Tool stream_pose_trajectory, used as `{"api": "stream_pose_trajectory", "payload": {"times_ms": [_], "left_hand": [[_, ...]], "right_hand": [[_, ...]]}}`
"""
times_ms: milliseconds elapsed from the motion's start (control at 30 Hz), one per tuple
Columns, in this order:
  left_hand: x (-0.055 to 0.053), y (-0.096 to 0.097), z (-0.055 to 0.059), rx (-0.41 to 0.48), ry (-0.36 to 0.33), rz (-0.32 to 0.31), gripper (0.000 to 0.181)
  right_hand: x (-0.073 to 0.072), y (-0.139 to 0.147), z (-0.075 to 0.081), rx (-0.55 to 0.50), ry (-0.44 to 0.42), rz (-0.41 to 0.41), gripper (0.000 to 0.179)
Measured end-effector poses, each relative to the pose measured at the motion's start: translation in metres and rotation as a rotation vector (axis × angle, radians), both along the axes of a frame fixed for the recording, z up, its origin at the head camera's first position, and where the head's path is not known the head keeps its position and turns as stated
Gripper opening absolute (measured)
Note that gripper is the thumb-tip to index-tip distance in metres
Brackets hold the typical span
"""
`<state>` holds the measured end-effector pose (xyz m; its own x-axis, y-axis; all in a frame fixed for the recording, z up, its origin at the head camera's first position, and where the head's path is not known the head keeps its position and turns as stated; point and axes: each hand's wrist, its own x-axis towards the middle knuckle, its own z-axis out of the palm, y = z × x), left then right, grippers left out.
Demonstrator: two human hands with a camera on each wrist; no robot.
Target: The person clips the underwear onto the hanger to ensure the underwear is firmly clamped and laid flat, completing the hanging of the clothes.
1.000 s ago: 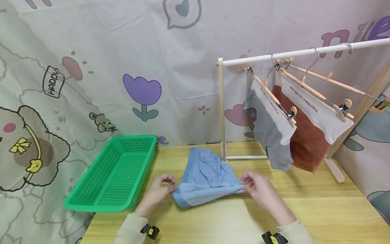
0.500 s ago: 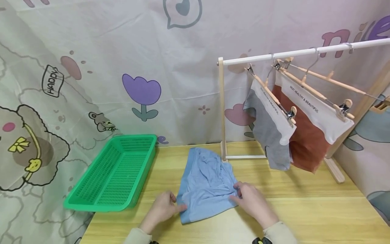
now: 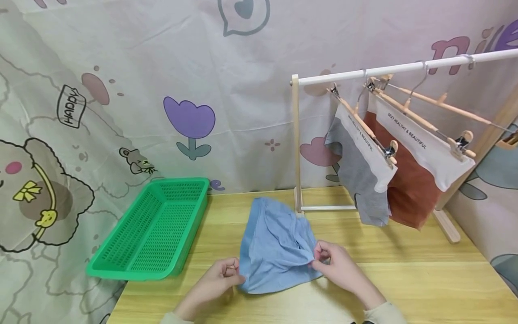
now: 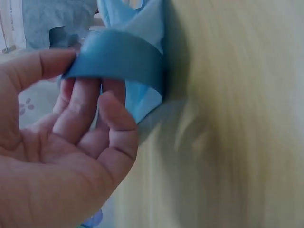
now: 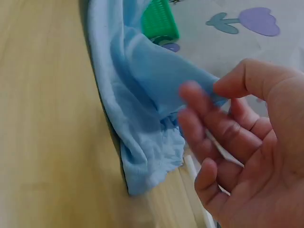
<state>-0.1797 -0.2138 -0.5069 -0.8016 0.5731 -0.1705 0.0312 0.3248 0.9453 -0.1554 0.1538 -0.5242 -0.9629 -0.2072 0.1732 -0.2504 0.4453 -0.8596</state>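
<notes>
Light blue underpants (image 3: 275, 252) lie rumpled on the table, their darker waistband (image 3: 247, 238) on the left side. My left hand (image 3: 218, 280) pinches the waistband's near corner. In the left wrist view, that waistband (image 4: 118, 57) bows out between thumb and fingers. At the other side, my right hand (image 3: 339, 266) pinches a raised fold of the cloth between thumb and forefinger. The right wrist view shows this fold of the underpants (image 5: 156, 71) stretched toward the fingertips, while the other fingers of my right hand (image 5: 251, 133) are loosely bent.
A green basket (image 3: 198, 215) stands left of the underpants. At the right, a wooden rack (image 3: 296, 148) carries grey underpants (image 3: 356, 175) and rust-red underpants (image 3: 413, 189) on clip hangers, plus another hanger (image 3: 441, 104) behind. A printed cloth (image 3: 251, 135) backs the table (image 3: 408, 274).
The near edge of the underpants came down toward me and lies flatter. Both hands moved nearer me, loosened half a second ago, and now pinch the cloth, the right one raising a fold.
</notes>
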Motion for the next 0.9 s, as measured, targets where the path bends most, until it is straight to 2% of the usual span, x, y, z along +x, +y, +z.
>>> {"api": "stream_pose_trajectory", "payload": {"times_ms": [100, 200, 267, 467, 600, 667, 733, 833, 900], "left_hand": [[0.005, -0.007, -0.001, 0.043, -0.026, -0.066, 0.031], [0.011, -0.012, -0.004, 0.047, -0.057, -0.064, 0.035], [0.013, -0.013, -0.005, 0.052, -0.077, -0.045, 0.038], [0.014, -0.013, -0.008, 0.078, -0.114, 0.006, 0.048], [0.014, -0.011, -0.008, 0.078, -0.122, 0.020, 0.050], [0.015, -0.011, -0.008, 0.077, -0.125, 0.024, 0.050], [0.015, -0.010, -0.007, 0.070, -0.124, 0.031, 0.049], [0.014, -0.010, -0.006, 0.059, -0.122, 0.046, 0.048], [0.012, -0.010, -0.005, 0.051, -0.120, 0.061, 0.047]], "right_hand": [[0.010, 0.007, -0.003, -0.089, -0.030, 0.109, 0.017], [0.016, 0.010, -0.008, -0.064, -0.032, 0.129, 0.021], [0.018, 0.009, -0.012, 0.009, -0.029, 0.094, 0.021], [0.012, -0.008, -0.020, 0.374, -0.010, -0.135, 0.030], [0.003, -0.022, -0.021, 0.478, 0.090, -0.190, 0.033], [0.000, -0.027, -0.021, 0.482, 0.154, -0.186, 0.025], [-0.005, -0.030, -0.019, 0.445, 0.181, -0.170, 0.014], [-0.015, -0.034, -0.010, 0.304, 0.146, -0.133, 0.012], [-0.027, -0.037, -0.002, 0.156, 0.075, -0.125, 0.014]]}}
